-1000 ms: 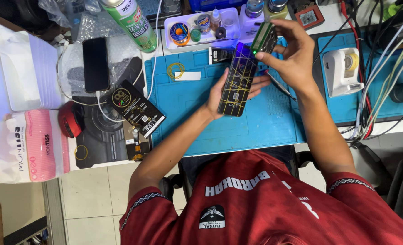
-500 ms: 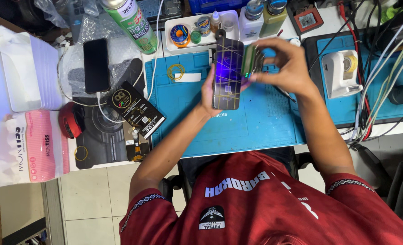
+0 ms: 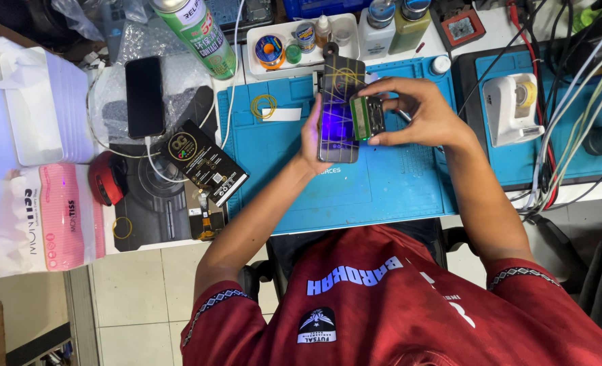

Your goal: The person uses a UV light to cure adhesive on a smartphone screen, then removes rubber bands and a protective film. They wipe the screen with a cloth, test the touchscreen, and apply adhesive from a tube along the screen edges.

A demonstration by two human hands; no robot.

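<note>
Holding: the left hand (image 3: 312,139) grips a dark phone (image 3: 340,112) by its left long edge, above the far middle of the blue mat (image 3: 355,193) on the desk (image 3: 179,224).
Far left of desk: a white box (image 3: 40,108) and a pink tissue pack (image 3: 50,217) lie at the left edge.
Left of mat: a black phone (image 3: 144,96) rests on bubble wrap with a white cable beside it; a black card packet (image 3: 207,163) lies tilted just beside the mat's left edge; a red round thing (image 3: 108,177) sits near the tissue pack.
Far edge: a green spray can (image 3: 196,37) lies tilted; a white tray (image 3: 301,41) holds small pots and a solder reel.
Phone in hand: flat, glossy, dark, with thin yellow lines crossing it and a purple glow low on its face; its long axis runs away from the person, top end toward the tray.
Key relation: the phone lies just right of the left fingers and just left of the right hand (image 3: 419,115), which presses a small green-framed block (image 3: 367,117) against the phone's right edge.
Left fingers: wrapped narrowly round the phone.
Right fingers: pinched on the block, thumb near, the others curled over it.
Nearer hand: both touch; the left carries the weight.
Right of mat: a white tape holder (image 3: 511,108) on a second blue mat, cables trailing toward the right edge.
</note>
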